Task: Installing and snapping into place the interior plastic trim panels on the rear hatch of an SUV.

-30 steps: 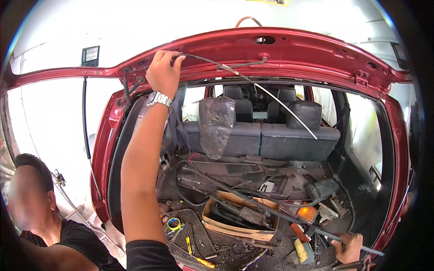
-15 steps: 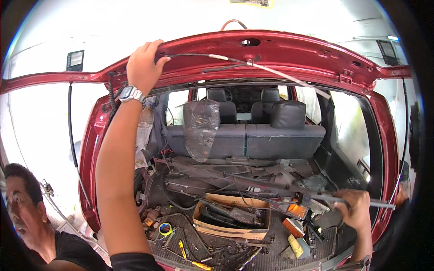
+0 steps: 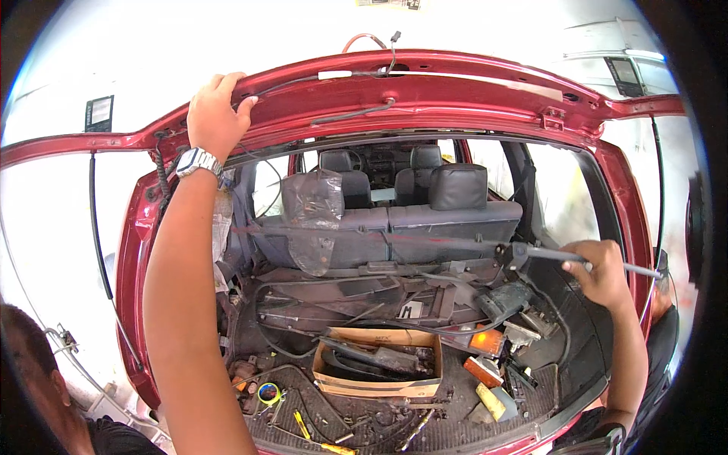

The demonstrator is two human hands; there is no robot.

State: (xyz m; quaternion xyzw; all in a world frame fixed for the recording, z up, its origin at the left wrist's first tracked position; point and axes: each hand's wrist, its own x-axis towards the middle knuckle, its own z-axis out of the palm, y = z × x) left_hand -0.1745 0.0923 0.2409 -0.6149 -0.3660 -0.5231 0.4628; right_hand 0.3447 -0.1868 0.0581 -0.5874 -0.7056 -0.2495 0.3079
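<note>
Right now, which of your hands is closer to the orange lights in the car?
The right. My right hand, around the grey bar, is above and to the right of the orange lights; my left hand is farther, up left at the red tailgate.

Open cardboard box of dark parts, orange lamp nearby

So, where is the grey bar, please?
In the head view, the grey bar is at right, gripped in the right hand, above the orange lamps.
</note>
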